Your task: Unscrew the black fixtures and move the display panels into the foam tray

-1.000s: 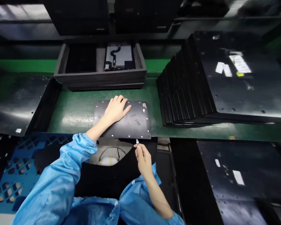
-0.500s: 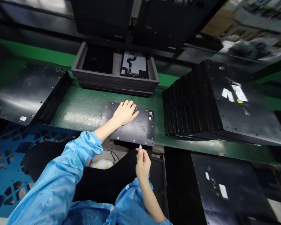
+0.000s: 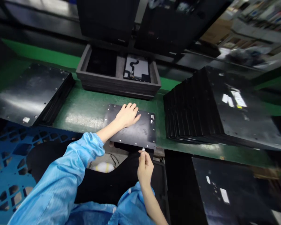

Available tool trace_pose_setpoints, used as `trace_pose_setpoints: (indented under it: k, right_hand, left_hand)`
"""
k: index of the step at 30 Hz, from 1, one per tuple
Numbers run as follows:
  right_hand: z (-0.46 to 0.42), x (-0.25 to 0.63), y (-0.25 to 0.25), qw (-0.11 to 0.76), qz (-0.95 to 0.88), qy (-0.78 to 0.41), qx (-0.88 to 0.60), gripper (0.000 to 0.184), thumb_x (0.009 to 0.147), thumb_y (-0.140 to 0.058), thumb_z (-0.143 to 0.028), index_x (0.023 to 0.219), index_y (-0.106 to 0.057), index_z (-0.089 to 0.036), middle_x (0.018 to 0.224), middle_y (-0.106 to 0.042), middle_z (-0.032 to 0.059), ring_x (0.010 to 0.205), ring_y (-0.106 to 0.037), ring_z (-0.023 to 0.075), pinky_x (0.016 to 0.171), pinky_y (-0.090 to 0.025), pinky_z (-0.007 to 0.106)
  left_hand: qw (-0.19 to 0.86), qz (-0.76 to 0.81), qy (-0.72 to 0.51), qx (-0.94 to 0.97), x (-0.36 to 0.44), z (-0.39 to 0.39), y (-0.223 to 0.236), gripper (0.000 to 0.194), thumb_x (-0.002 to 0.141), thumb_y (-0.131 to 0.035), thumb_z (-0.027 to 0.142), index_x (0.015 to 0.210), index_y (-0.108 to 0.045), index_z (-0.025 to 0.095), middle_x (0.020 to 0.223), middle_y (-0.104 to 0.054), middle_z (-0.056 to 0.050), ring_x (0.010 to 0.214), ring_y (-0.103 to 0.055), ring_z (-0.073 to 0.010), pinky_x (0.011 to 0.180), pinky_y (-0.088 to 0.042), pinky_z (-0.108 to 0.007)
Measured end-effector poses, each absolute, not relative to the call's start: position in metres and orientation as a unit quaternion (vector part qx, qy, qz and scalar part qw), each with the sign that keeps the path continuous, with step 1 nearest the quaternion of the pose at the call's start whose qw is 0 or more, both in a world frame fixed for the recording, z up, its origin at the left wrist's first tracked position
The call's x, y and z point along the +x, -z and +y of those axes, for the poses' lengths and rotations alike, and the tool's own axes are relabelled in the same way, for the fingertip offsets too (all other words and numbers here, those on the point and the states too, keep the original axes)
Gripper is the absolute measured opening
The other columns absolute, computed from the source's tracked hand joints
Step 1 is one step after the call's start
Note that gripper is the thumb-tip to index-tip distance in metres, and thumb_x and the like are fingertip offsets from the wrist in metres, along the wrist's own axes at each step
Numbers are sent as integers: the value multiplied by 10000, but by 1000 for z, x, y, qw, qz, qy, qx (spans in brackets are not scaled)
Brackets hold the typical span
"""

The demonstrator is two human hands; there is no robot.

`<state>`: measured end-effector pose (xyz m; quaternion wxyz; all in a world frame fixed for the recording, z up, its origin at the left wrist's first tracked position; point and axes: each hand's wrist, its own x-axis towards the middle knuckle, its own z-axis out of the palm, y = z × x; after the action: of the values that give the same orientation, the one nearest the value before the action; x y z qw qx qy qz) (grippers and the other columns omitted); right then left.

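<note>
Right grip (image 3: 145, 168) pinching pale tab (image 3: 143, 149), left grip (image 3: 127, 116) on plate (image 3: 133, 135), label (image 3: 152, 116) illegible

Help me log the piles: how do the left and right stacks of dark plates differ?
The right stack is much taller than the left stack. The right stack's top bears several white labels and a yellow patch; the left stack's top shows one pale label. Both consist of dark plates on the green bench.
</note>
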<state>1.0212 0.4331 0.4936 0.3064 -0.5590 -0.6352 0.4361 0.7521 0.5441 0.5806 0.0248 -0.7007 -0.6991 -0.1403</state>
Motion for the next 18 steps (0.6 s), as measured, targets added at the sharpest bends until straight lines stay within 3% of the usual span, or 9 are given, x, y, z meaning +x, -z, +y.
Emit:
trace_pose_setpoints:
  k: [4, 7, 9, 11, 13, 15, 18]
  right_hand:
    - [452, 1031, -516, 255, -662, -450, -543, 584, 1073, -494, -713, 1121, -767, -199, 969, -759, 74, 851, -691, 235, 811, -538, 317]
    - [464, 1036, -538, 208, -710, -430, -517, 530, 1119, -432, -644, 1165, -765, -234, 1132, -804, 91, 1043, -757, 281, 951, -542, 353]
    - [470, 1036, -556, 136, -749, -380, -525, 469, 1151, -391, -562, 1215, -750, -267, 1110, -817, 75, 1031, -779, 295, 903, -545, 364]
    - [475, 1034, -574, 42, -781, -309, -541, 426, 1171, -367, -497, 1244, -738, -301, 1039, -824, 57, 954, -796, 311, 800, -534, 361]
    - [480, 1031, -591, -33, -804, -245, -541, 394, 1182, -368, -457, 1249, -733, -324, 1021, -829, 50, 893, -806, 313, 731, -510, 346]
    - [485, 1028, -602, -63, -824, -202, -526, 360, 1186, -390, -425, 1254, -730, -327, 1049, -835, 55, 882, -816, 306, 704, -497, 330]
    - [490, 1026, -608, -76, -841, -169, -509, 337, 1185, -411, -386, 1250, -733, -308, 1037, -839, 64, 891, -826, 304, 683, -494, 316]
  left_hand:
    - [11, -702, 145, -697, 749, 547, -582, 471, 1142, -450, 439, 1385, -651, 90, 1362, -661, -192, 1276, -586, -353, 1074, -482, -485]
    - [14, -694, 146, -705, 745, 544, -587, 481, 1136, -467, 426, 1435, -627, 85, 1380, -661, -193, 1288, -601, -335, 1131, -481, -492]
    - [6, -670, 148, -727, 746, 532, -591, 557, 1113, -538, 494, 1513, -581, 108, 1496, -612, -197, 1407, -556, -336, 1266, -392, -539]
    - [-13, -620, 135, -773, 750, 509, -595, 802, 1028, -651, 666, 1617, -490, 146, 1683, -460, -209, 1582, -403, -385, 1355, -245, -641]
    - [-18, -574, 93, -814, 756, 482, -597, 1042, 915, -731, 793, 1684, -406, 168, 1788, -300, -213, 1661, -255, -460, 1344, -202, -741]
    - [19, -555, 34, -831, 761, 457, -598, 975, 951, -740, 730, 1673, -430, 154, 1771, -343, -219, 1630, -330, -485, 1297, -340, -732]
    - [118, -510, -26, -851, 766, 434, -597, 554, 1105, -626, 447, 1534, -595, 98, 1597, -592, -215, 1413, -639, -404, 1034, -642, -505]
